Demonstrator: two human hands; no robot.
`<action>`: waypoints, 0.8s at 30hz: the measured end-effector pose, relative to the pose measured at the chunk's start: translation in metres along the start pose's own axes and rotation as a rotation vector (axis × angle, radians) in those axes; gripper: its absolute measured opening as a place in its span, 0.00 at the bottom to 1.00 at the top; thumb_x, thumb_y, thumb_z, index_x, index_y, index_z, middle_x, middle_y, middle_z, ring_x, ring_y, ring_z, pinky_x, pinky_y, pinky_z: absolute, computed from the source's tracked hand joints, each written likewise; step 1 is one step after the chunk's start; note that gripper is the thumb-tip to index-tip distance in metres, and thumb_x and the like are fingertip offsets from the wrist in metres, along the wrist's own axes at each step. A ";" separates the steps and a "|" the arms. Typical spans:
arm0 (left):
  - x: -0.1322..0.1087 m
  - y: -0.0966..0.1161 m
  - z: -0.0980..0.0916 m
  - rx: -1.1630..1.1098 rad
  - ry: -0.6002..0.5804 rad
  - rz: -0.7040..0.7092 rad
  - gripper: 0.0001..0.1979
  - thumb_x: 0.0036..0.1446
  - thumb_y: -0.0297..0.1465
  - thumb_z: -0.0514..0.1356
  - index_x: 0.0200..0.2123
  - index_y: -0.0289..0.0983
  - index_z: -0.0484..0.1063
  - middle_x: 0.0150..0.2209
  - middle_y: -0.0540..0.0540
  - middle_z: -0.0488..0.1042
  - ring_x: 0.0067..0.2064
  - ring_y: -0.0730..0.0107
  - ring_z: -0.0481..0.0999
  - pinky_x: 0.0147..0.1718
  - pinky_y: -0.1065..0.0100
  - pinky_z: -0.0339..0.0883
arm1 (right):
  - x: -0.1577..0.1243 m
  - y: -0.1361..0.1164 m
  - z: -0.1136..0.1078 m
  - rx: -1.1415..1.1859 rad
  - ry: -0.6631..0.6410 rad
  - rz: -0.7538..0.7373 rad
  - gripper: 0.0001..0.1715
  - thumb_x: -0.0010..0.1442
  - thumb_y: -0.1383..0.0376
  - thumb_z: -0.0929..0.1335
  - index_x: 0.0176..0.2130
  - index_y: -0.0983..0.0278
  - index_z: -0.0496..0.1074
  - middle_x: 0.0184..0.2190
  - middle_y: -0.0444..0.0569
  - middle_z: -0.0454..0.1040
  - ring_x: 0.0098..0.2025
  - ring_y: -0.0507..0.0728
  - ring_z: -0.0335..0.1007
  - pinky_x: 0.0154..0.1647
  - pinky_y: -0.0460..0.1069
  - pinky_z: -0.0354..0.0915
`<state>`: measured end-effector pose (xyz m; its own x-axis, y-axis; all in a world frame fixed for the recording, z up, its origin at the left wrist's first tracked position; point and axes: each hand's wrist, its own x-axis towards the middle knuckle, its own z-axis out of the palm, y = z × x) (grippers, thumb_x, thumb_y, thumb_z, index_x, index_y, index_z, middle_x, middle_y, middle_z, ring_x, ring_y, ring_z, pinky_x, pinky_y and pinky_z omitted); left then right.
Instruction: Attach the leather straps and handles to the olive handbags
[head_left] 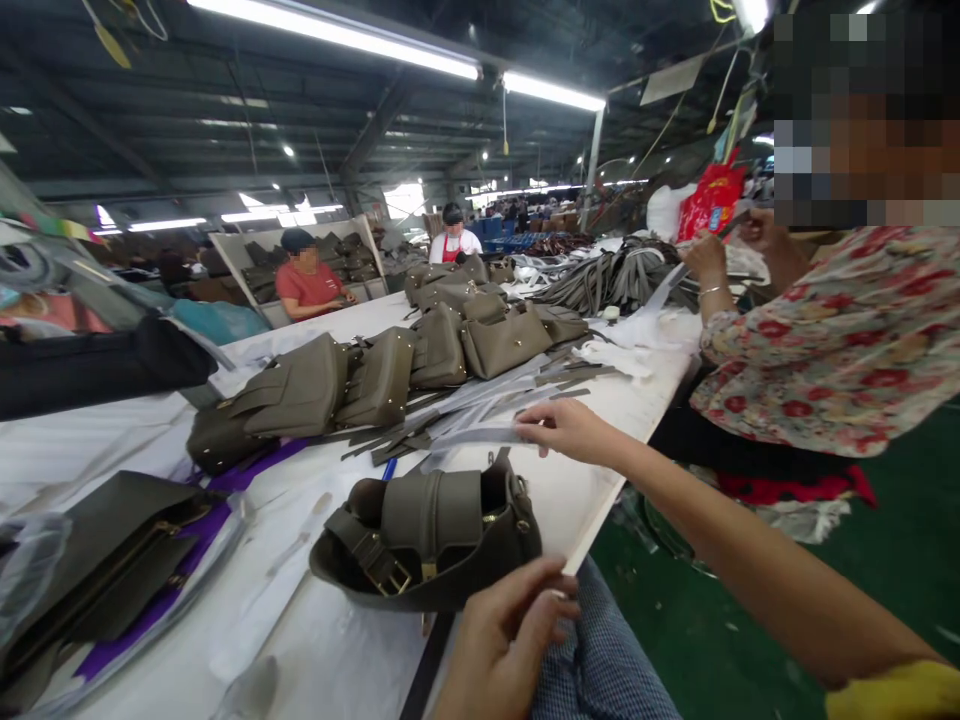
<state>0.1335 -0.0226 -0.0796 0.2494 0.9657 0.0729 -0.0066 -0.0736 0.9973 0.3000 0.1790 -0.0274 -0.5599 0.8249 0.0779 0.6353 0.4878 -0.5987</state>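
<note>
My right hand (pixel 561 430) is pinching one end of a thin, see-through, pale grey strip (pixel 480 436), with the thumb and fingers pressing on it. The strip is hanging over the white worktop (pixel 581 495), just behind a dark olive bag of smooth, leather-like stuff with a gold buckle (pixel 450 545). My left hand (pixel 517 625) is curling beside the bag's near right corner, thumb close to the fingers; I can't tell if it is holding anything.

The strip is looking very light and floppy, maybe slippery, so an end is seeming the best place to pinch. The bag is looking heavier, soft but keeping its shape; I'd guess the thick rim is good for gripping, as the flap might fold.

Behind the strip, loose grey flat strips (pixel 409 432) are lying in a messy heap that could be tangling with it. A blue pen (pixel 389 468) is poking out behind the bag. Farther back, a row of olive bags with gold studs (pixel 300 385) is filling the middle. On my right, a co-worker in a flowered shirt (pixel 817 345) is standing close.
</note>
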 end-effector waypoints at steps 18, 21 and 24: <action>0.048 0.014 0.066 -0.595 0.229 -0.137 0.15 0.57 0.36 0.66 0.44 0.32 0.76 0.45 0.36 0.80 0.51 0.54 0.79 0.56 0.53 0.67 | -0.169 0.011 0.021 0.592 0.166 0.027 0.30 0.67 0.52 0.63 0.61 0.64 0.67 0.50 0.53 0.78 0.53 0.60 0.72 0.60 0.57 0.62; 0.053 0.019 0.061 -0.606 0.268 -0.101 0.15 0.58 0.35 0.65 0.45 0.33 0.74 0.48 0.37 0.79 0.52 0.56 0.78 0.57 0.54 0.66 | -0.197 0.017 0.032 0.705 -0.006 0.029 0.30 0.66 0.50 0.64 0.60 0.64 0.68 0.50 0.52 0.77 0.51 0.60 0.73 0.55 0.56 0.66; 0.056 0.019 0.062 -0.558 0.295 -0.053 0.15 0.59 0.36 0.65 0.46 0.33 0.73 0.51 0.37 0.78 0.54 0.59 0.77 0.58 0.56 0.65 | -0.219 0.016 0.039 0.903 -0.084 0.040 0.32 0.64 0.49 0.65 0.59 0.65 0.69 0.47 0.53 0.78 0.48 0.59 0.74 0.53 0.55 0.67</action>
<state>0.2078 0.0148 -0.0569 -0.0137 0.9983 -0.0562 -0.5251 0.0407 0.8500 0.4122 -0.0043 -0.0852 -0.6054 0.7959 0.0064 0.0165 0.0206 -0.9997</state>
